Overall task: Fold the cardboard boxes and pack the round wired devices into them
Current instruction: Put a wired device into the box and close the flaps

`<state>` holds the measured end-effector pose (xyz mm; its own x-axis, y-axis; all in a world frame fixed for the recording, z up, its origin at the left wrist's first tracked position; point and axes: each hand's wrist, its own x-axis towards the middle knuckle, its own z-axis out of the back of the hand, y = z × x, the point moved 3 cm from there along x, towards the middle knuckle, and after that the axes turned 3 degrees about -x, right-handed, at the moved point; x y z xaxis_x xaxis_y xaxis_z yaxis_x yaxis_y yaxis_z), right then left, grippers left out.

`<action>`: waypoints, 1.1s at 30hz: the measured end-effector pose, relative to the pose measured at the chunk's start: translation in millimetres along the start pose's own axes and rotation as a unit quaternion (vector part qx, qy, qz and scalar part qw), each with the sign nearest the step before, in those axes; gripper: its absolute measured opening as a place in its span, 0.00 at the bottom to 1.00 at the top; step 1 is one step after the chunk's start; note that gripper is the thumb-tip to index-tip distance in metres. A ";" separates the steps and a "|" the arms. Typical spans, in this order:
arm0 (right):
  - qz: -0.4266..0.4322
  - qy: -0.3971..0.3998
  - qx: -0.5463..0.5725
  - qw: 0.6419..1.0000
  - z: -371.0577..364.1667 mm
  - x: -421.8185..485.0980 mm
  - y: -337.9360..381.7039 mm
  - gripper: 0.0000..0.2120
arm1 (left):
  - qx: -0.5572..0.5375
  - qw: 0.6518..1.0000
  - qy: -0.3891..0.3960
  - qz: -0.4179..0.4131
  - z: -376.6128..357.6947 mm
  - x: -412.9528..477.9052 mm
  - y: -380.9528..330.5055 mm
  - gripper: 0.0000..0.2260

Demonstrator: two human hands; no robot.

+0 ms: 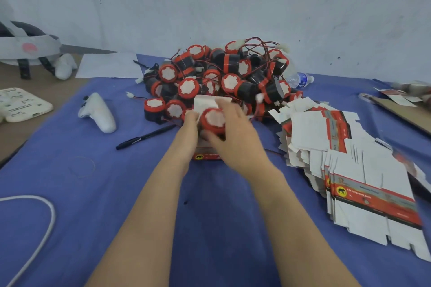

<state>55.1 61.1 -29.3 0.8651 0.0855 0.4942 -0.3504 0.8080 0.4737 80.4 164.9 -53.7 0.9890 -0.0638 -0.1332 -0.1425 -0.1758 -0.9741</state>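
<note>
A folded red and white cardboard box stands on the blue cloth in the middle, its white top flap raised. My left hand holds the box's left side. My right hand grips a round red and black device with a white face right at the box's open top. A big heap of the same wired devices lies just behind. Flat unfolded boxes are stacked to the right.
A black pen and a white controller lie left of the box. A white cable curves at the lower left. A plastic bottle lies behind the heap. A headset, paper sheet and phone case sit far left.
</note>
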 end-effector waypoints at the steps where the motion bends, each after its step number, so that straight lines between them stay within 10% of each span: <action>1: -0.021 0.029 -0.010 0.999 -10.0 -3.6 -5.9 0.30 | -0.008 1.000 -0.017 0.004 0.6 -1.1 -0.5 0.18; 33: -0.058 0.073 -0.112 0.989 -10.2 -10.3 -8.7 0.11 | 0.135 0.989 -0.048 -0.032 -2.2 7.1 10.6 0.16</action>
<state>53.0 59.1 -45.9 0.9434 0.0548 0.3272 -0.1715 0.9248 0.3395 85.8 160.4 -64.5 0.9967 0.0345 -0.0735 -0.0764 0.0935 -0.9927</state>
